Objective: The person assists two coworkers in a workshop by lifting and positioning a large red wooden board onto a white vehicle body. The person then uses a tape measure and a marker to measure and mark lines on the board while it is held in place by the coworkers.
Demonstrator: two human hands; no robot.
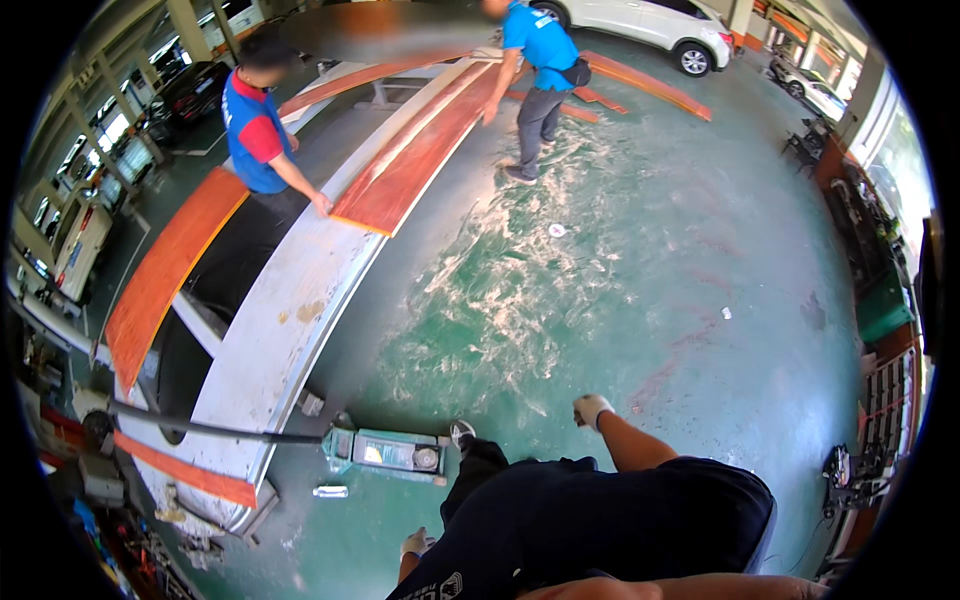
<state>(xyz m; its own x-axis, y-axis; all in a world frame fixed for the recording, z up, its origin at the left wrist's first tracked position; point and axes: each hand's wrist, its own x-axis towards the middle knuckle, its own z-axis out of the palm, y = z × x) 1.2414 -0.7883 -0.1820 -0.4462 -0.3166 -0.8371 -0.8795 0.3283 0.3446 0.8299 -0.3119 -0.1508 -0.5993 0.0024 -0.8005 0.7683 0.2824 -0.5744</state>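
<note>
My left hand, in a pale glove, hangs low at my side with its fingers apart and nothing in them. Out in front of my body is my right hand, also gloved, its fingers curled closed with nothing visible in them. The nearest object to my hands is a green floor jack by my foot, its long dark handle reaching left over a white curved metal platform. Farther off, two people in blue shirts stand at either side of a red-brown board lying on the platform; the left person's hand touches its near end.
Another red-brown board lies at the left, and a short strip at the platform's near end. A clear bottle is on the floor. Pale dust covers the green floor. More boards lie before a white car. Racks line the right.
</note>
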